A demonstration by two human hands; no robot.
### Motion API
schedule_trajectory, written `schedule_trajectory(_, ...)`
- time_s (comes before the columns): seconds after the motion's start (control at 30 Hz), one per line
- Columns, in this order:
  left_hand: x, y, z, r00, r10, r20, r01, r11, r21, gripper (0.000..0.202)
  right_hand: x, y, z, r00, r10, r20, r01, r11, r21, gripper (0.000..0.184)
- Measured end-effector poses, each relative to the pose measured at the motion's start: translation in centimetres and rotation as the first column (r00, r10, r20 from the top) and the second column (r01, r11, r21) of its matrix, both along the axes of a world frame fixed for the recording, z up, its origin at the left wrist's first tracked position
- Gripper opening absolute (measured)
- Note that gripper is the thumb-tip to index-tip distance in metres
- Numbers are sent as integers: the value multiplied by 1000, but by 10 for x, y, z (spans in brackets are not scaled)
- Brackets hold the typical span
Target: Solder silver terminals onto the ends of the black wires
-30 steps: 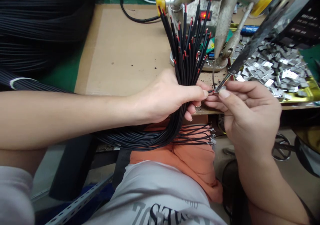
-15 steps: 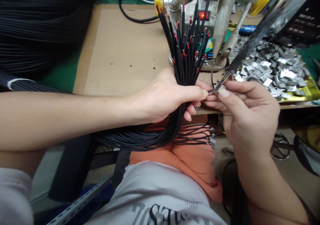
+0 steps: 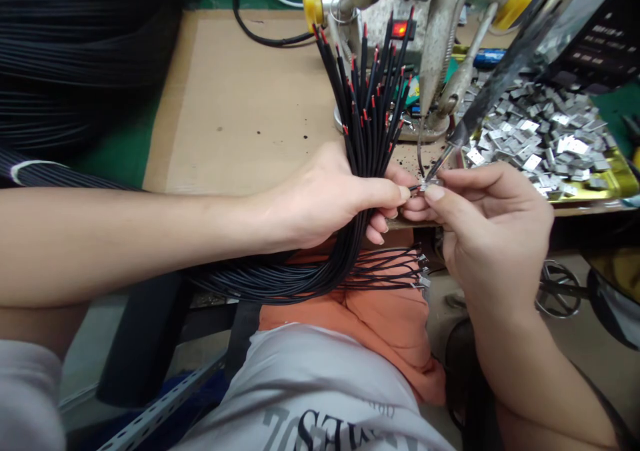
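My left hand [image 3: 345,197] is closed round a thick bundle of black cables [image 3: 367,131], whose stripped ends show red wire tips pointing up. Its thumb and forefinger pinch one cable end that points to the right. Between thumb and forefinger, my right hand [image 3: 480,204] holds a small silver metal connector [image 3: 431,183] against that cable end. A soldering iron [image 3: 463,127] in a stand reaches down with its tip at the connector. A thin solder feed tube [image 3: 421,147] comes down to the same spot. Whether the wire is joined to the connector I cannot tell.
A gold tray [image 3: 625,181] piled with silver connectors [image 3: 545,134] stands at the right. Cables with connectors attached [image 3: 395,271] hang over my lap. Cardboard [image 3: 240,97] covers the bench; a large black cable bundle [image 3: 85,57] lies left. A red-lit switch [image 3: 401,29] glows on the machine.
Both hands have shifted slightly left with the cable bundle and connector. More of the connector's face shows at the iron's tip. The whole view has also moved a little.
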State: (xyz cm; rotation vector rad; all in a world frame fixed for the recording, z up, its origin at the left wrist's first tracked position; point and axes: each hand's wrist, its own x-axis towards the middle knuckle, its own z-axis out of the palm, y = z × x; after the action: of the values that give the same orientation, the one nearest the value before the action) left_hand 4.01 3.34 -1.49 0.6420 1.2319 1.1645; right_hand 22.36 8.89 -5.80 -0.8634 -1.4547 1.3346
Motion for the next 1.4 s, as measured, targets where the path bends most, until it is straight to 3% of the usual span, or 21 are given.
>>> schedule_trajectory(0.37,0,-3,-2,996,-26,80,24,999,21,14,0,-2,0,999,-5,-34,5,1000,6,17)
schedule_trajectory(0.87,-1,-3,2,996,-26,88,24,1000,17,14,-2,-5,2,999,-31,-43,31,1000,-1,18)
schedule_trajectory(1.4,0,-6,-1,999,-40,36,39,999,35,12,-1,-7,0,997,-71,2,71,993,95,18)
